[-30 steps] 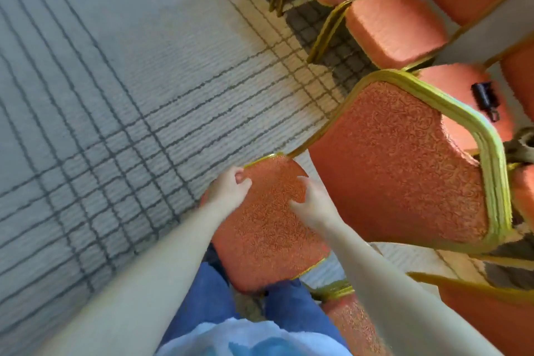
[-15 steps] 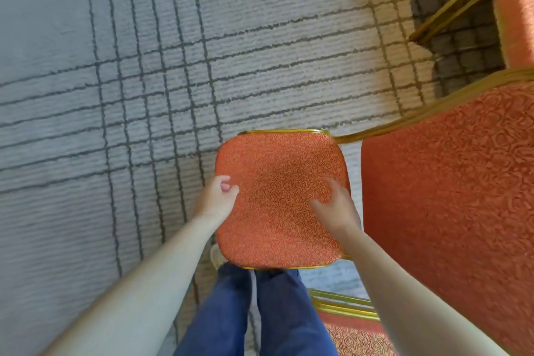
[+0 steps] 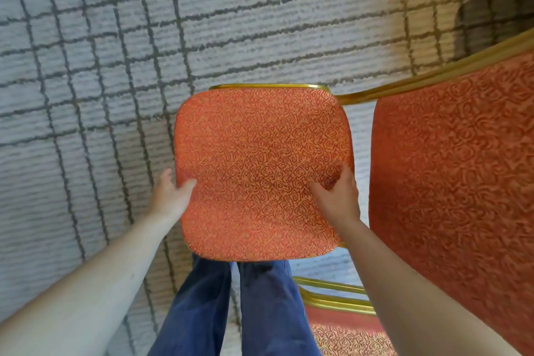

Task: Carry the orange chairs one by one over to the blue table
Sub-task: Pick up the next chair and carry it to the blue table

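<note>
An orange patterned chair with a gold frame hangs in front of me, its square cushion (image 3: 263, 170) facing up over my legs. My left hand (image 3: 170, 196) grips the cushion's left edge, thumb on top and fingers hidden underneath. My right hand (image 3: 336, 196) grips the right edge the same way, thumb pressed into the fabric. The chair's legs are hidden below the cushion. The blue table is not in view.
A second orange chair's large padded back (image 3: 456, 188) fills the right side, close to my right arm. Another chair's gold frame and seat (image 3: 341, 321) lie at the bottom right. Grey carpet with dark grid lines (image 3: 86, 95) spreads left and ahead.
The view has swung left, away from the row of chairs, which have left the frame. The held chair now sits square and centred; both hands keep their grip on its sides.
</note>
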Available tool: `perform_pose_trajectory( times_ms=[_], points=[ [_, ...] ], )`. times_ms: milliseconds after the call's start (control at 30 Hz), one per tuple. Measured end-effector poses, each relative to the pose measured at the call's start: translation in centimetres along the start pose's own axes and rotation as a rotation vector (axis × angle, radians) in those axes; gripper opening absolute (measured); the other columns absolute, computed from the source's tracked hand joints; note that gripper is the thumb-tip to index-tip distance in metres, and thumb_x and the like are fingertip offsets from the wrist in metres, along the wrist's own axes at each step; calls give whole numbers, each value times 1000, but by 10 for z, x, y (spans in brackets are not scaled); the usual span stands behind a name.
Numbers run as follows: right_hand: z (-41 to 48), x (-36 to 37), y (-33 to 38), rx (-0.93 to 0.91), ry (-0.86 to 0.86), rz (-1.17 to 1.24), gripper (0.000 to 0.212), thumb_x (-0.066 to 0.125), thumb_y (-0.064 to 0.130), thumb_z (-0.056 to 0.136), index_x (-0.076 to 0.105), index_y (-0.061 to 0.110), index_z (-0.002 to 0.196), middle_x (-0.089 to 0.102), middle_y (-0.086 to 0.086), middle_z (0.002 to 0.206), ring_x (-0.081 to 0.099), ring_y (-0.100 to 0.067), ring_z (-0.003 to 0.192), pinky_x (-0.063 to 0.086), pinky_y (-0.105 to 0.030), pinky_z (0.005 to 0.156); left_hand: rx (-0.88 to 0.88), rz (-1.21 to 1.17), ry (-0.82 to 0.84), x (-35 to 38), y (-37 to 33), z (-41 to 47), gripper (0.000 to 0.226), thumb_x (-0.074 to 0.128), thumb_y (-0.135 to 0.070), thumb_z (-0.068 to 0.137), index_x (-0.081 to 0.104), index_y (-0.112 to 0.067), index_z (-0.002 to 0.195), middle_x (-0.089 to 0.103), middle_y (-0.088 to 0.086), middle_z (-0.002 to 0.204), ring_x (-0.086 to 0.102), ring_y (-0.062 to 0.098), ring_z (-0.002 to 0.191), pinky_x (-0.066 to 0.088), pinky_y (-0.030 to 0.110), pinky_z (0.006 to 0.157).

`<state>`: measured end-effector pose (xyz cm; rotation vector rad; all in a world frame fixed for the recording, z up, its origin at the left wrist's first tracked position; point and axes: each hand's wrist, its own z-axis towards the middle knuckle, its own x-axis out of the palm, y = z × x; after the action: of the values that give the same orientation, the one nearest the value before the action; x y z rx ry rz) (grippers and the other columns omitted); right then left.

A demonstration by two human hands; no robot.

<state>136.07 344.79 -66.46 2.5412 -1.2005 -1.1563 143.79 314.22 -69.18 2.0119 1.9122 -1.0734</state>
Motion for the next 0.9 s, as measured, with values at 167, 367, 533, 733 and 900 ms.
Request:
perform_pose_trajectory(
  times_ms=[167, 367, 533, 733, 900],
  points=[
    [14, 19, -14, -50, -156, 8, 86, 71, 32, 83, 24, 11, 153, 24, -12, 159, 18, -27, 147, 20, -42, 119, 40, -73, -56, 22, 8, 9, 36, 59, -33, 92, 53, -10, 119, 61, 11, 120, 58, 29, 111, 44, 37, 97],
    [43, 22, -27, -15, -190, 97, 96, 74, 44, 81, 21, 12, 154, 33, -11, 156, 28, -27, 144, 24, -41, 118, -10, -119, -148, 34, 10, 14, 55, 52, -49, 93, 48, -9, 132, 56, 12, 131, 52, 29, 121, 36, 34, 101],
    [65, 9, -40, 109, -61, 226, 90, 83, 55, 65, 43, 22, 138, 59, 3, 129, 58, -19, 118, 46, -40, 102, 14, -192, -164, 35, 24, 21, 59, 54, -61, 87, 54, -14, 123, 59, 0, 118, 55, 20, 109, 39, 30, 94],
    [75, 3, -45, 96, 44, 382, 67, 89, 45, 63, 60, 27, 121, 67, 18, 103, 64, 5, 88, 50, -13, 69, -11, -309, -205, 40, 28, 25, 60, 61, -65, 79, 63, -18, 117, 65, -1, 114, 61, 16, 106, 47, 32, 97],
    [81, 5, -48, 158, 62, 537, 44, 85, 44, 69, 69, 22, 105, 75, 8, 96, 72, -6, 87, 57, -22, 71, -56, -333, -248, 43, 25, 29, 61, 59, -69, 78, 62, -21, 115, 63, -6, 111, 59, 10, 105, 45, 23, 91]
  ],
)
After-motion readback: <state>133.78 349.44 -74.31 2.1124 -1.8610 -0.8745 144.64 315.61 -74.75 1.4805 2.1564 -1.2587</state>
